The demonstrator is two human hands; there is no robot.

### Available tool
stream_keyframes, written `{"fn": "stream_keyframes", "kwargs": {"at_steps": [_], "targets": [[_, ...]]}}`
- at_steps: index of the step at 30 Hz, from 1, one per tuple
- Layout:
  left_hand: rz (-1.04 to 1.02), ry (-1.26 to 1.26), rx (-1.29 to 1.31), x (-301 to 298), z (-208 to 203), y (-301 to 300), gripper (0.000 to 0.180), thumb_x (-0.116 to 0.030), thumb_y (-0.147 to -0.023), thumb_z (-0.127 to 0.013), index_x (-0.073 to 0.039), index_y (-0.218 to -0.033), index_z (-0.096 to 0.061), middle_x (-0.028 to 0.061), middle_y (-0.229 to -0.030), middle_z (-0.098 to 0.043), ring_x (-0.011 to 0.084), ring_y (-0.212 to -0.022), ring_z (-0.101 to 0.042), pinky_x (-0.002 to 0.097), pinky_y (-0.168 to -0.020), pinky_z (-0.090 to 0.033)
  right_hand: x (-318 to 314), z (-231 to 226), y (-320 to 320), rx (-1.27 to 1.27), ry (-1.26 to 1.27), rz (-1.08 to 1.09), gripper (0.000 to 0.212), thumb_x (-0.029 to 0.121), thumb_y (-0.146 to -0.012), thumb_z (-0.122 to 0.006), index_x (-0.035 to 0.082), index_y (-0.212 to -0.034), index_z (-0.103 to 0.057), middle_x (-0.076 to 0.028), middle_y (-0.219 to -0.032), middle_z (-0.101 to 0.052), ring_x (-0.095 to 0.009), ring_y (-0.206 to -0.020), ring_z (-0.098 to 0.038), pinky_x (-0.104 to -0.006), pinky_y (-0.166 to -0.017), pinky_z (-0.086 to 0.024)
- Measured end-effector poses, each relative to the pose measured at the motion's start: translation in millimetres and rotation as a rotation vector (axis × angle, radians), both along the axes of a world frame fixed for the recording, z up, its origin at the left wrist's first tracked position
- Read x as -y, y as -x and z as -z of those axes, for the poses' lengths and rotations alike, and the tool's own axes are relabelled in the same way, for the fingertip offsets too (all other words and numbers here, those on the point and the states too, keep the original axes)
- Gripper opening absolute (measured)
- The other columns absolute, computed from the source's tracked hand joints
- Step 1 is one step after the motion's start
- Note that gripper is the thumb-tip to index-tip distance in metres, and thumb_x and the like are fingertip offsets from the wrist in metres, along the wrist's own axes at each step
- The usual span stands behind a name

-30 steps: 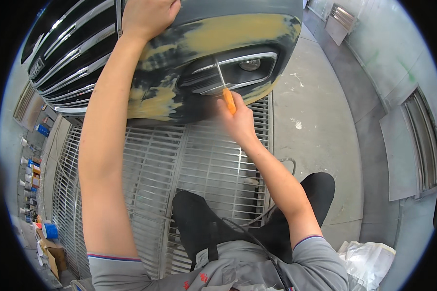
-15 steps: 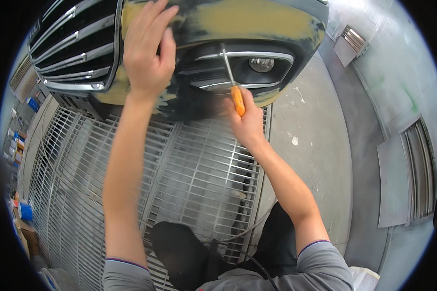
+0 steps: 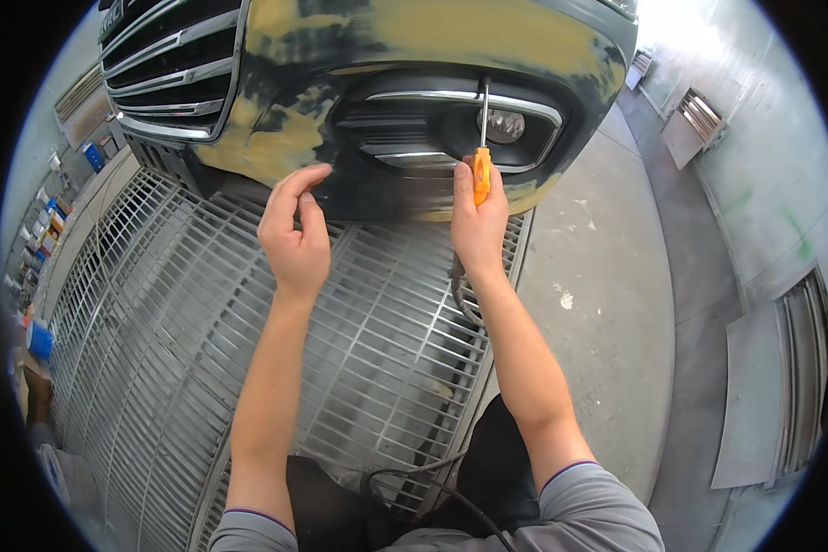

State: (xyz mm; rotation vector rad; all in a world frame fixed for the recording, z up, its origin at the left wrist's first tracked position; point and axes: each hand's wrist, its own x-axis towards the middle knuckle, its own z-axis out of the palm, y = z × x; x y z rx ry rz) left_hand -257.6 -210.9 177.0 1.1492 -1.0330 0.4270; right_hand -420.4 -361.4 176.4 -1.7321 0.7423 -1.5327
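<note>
A screwdriver (image 3: pixel 482 170) with an orange handle and a slim metal shaft is gripped in my right hand (image 3: pixel 481 221). Its shaft crosses in front of the fog lamp (image 3: pixel 501 126), and the tip reaches the upper edge of the lamp recess, by the chrome trim (image 3: pixel 423 95). Before the lower part of the car bumper (image 3: pixel 340 184), my left hand (image 3: pixel 296 235) hovers with loosely bent fingers, the thumb apart, and nothing in it. Patches of tan filler (image 3: pixel 432 32) cover the dark bumper.
A chrome-barred grille (image 3: pixel 170 78) is at the upper left. Metal floor grating (image 3: pixel 202 313) lies below me, with a dark cable (image 3: pixel 432 474) by my legs. Panels (image 3: pixel 754 396) lean along the right wall. Cans and a blue container (image 3: pixel 39 339) line the left side.
My left hand has come down off the bumper's upper face, toward me. My right hand has shifted right with the screwdriver, which now stands more upright before the fog lamp.
</note>
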Motion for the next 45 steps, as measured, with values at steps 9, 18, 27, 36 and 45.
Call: {"fn": "stream_keyframes", "kwargs": {"at_steps": [9, 18, 27, 36, 45], "targets": [[0.288, -0.149, -0.072, -12, 4, 62, 0.027, 0.018, -0.076, -0.042, 0.001, -0.077, -0.062, 0.0115, -0.081, -0.071, 0.0207, -0.071, -0.066, 0.0311, -0.067, -0.052, -10, -8, 15, -0.044, -0.097, -0.149, 0.040, 0.034, -0.108, -0.068, 0.000, -0.130, -0.066, -0.010, -0.106, -0.074, -0.018, -0.095, -0.066, -0.0334, -0.087, -0.053], [0.436, -0.605, 0.124, -34, 90, 139, 0.021, 0.013, -0.069, -0.048, -0.003, -0.070, -0.061, 0.0097, -0.067, -0.062, 0.0244, -0.061, -0.063, 0.0346, -0.056, -0.048, 9, -3, 34, -0.058, 0.007, -0.124, 0.040, 0.035, -0.108, -0.069, 0.001, -0.129, -0.065, -0.011, -0.103, -0.073, -0.020, -0.093, -0.066, -0.0353, -0.086, -0.053], [0.542, -0.794, 0.418, -13, 112, 146, 0.014, 0.005, -0.070, -0.058, -0.009, -0.071, -0.061, 0.0049, -0.070, -0.064, 0.0291, -0.066, -0.065, 0.0426, -0.059, -0.052, 26, 0, 49, -0.070, 0.006, -0.086, 0.043, 0.035, -0.107, -0.069, 0.002, -0.134, -0.064, -0.020, -0.107, -0.075, -0.030, -0.097, -0.072, -0.0400, -0.089, -0.055], [0.556, -0.922, 0.531, -4, 129, 137, 0.007, -0.008, -0.076, -0.068, -0.011, -0.073, -0.062, 0.0065, -0.074, -0.066, 0.0337, -0.071, -0.068, 0.0480, -0.060, -0.053, 58, 0, 70, 0.010, -0.077, 0.021, 0.045, 0.036, -0.107, -0.068, -0.001, -0.134, -0.065, -0.020, -0.109, -0.075, -0.028, -0.099, -0.072, -0.0388, -0.090, -0.055], [0.581, -0.924, 0.560, -5, 131, 136, 0.012, 0.000, -0.072, -0.064, -0.012, -0.072, -0.062, 0.0030, -0.072, -0.067, 0.0302, -0.067, -0.067, 0.0443, -0.057, -0.052, 85, 12, 108, -0.061, -0.158, 0.136, 0.042, 0.037, -0.106, -0.069, 0.003, -0.129, -0.068, -0.016, -0.097, -0.074, -0.025, -0.088, -0.070, -0.0381, -0.083, -0.055]]}}
